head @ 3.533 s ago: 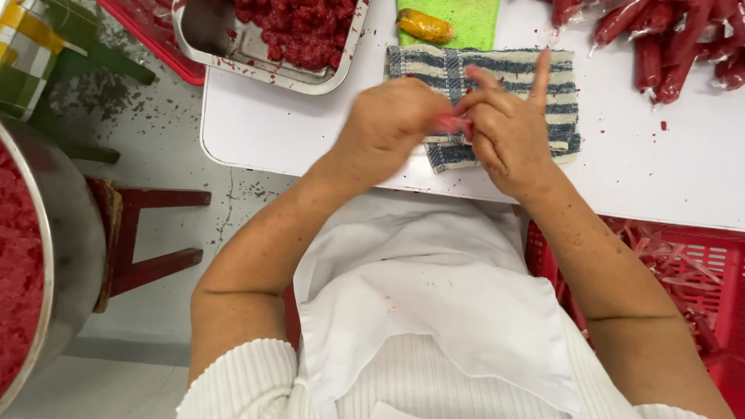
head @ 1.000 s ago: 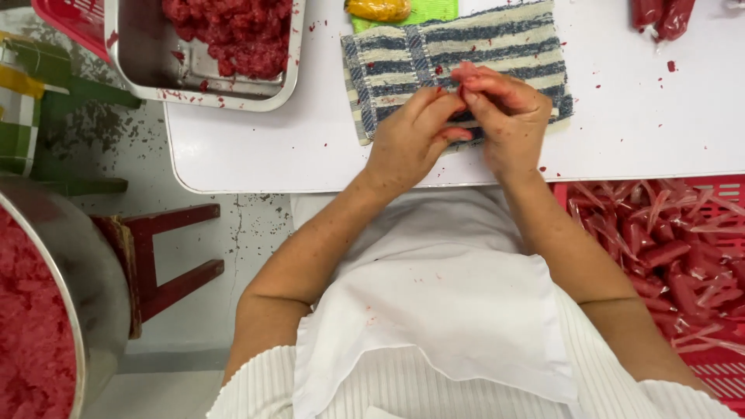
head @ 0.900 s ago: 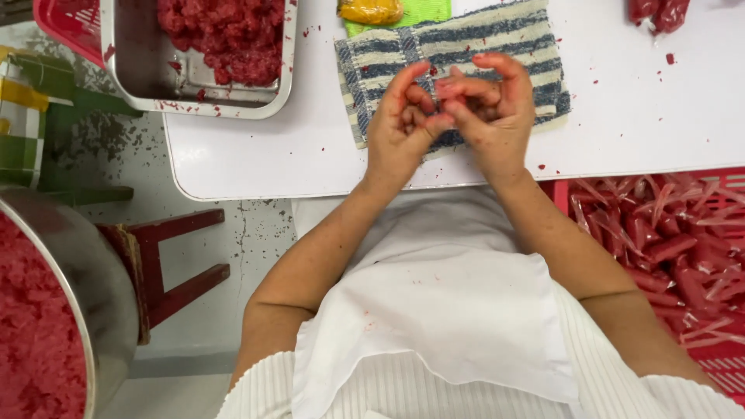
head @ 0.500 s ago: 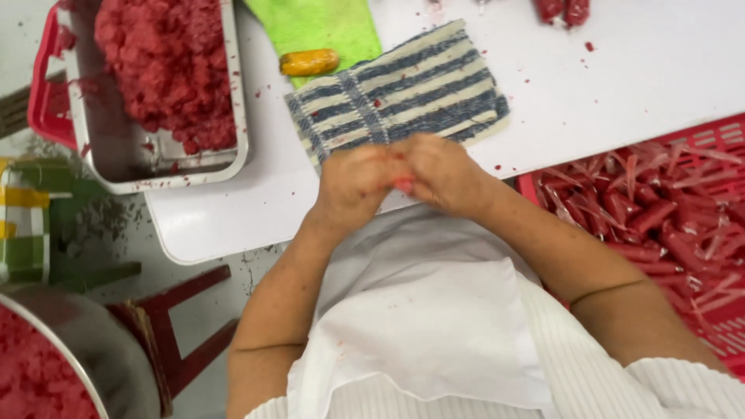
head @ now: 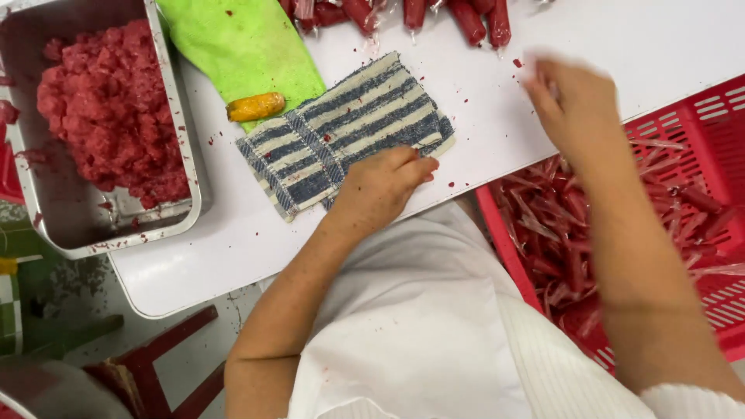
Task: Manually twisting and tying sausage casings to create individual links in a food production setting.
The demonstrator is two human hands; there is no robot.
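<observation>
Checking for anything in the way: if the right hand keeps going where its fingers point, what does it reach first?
The right hand points up the white table; probably the row of red sausages at the far edge, though blur makes direction uncertain.

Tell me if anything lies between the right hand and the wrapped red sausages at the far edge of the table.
Nothing visible does. The right hand hovers over bare white table, blurred, and the wrapped red sausages lie up and to its left with only tabletop between. The left hand rests on the striped cloth, off that path.
</observation>
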